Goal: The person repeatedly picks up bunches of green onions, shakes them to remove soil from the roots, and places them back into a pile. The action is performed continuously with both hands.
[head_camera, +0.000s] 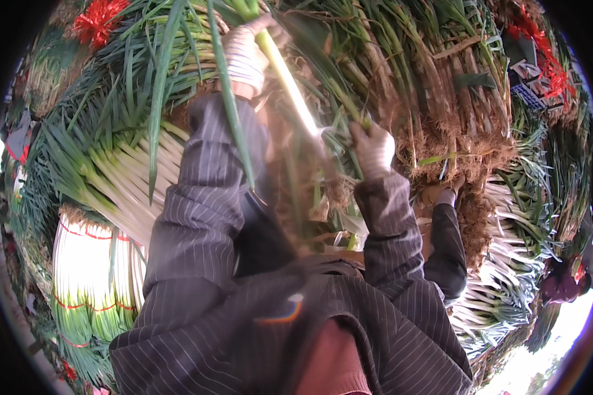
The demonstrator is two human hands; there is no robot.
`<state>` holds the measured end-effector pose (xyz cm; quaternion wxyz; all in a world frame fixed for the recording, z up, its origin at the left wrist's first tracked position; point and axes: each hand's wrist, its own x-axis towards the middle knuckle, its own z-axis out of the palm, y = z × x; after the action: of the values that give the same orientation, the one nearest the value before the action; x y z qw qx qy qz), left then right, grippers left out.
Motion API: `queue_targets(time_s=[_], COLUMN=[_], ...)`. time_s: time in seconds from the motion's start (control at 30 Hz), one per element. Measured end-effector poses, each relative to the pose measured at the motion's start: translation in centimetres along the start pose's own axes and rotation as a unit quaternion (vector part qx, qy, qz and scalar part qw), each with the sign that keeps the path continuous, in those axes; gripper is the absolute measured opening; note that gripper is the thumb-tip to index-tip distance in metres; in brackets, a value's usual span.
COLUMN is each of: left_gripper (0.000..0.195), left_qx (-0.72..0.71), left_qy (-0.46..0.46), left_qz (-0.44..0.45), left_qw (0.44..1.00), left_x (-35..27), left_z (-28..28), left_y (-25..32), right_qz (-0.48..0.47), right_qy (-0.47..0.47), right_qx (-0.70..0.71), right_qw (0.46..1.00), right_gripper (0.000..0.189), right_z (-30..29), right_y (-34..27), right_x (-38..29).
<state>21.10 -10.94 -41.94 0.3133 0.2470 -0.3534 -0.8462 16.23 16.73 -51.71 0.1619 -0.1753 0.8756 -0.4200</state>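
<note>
My left hand (247, 52), in a striped glove, grips a large green onion (290, 89) near where its white shaft turns green. Long green leaves (231, 111) hang from its top over my left sleeve. The root end of the onion is blurred. To the right, my right hand (374, 148) is closed on a thin green leaf or stalk (343, 94) that runs up and to the left. Whether this piece is still joined to the held onion cannot be made out. Below the hands lies a blurred litter of peeled leaves and roots (321, 197).
Unpeeled green onions with soil-covered roots (444, 103) are heaped at the upper right. Cleaned onions (133, 173) lie at left, above bundles tied with red bands (96, 261). More white-stemmed onions (504, 266) lie at right. Red plastic twine (99, 22) sits at upper left. A person (566, 286) is at far right.
</note>
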Motion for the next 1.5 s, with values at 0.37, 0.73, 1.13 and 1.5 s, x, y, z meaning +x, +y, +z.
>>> queue_targets(time_s=[0.37, 0.73, 1.13, 1.5], left_gripper=[0.013, 0.013, 0.013, 0.017], left_qx=[-0.047, -0.06, 0.062, -0.117], left_qy=[0.135, 0.109, 0.165, 0.24], left_qz=[0.089, 0.067, 0.081, 0.0], left_qw=[0.986, 0.99, 0.981, 0.964], left_x=[2.5, 3.4, 1.3, 4.4], left_z=[-7.4, -8.8, -6.8, -9.7], left_y=[4.9, 4.8, 2.7, 1.7], right_qz=[0.188, -0.134, 0.254, -0.176], right_qy=[-0.193, -0.587, -0.33, 0.009], right_qx=[-0.264, 0.63, 0.564, -0.263], right_qw=[0.926, 0.491, 0.713, 0.949], right_gripper=[0.047, 0.065, 0.046, 0.1], right_z=[-2.5, 3.6, -7.8, -5.5], right_y=[21.3, -1.1, 4.6, 0.4], right_x=[-9.4, -1.4, -19.8, -10.3])
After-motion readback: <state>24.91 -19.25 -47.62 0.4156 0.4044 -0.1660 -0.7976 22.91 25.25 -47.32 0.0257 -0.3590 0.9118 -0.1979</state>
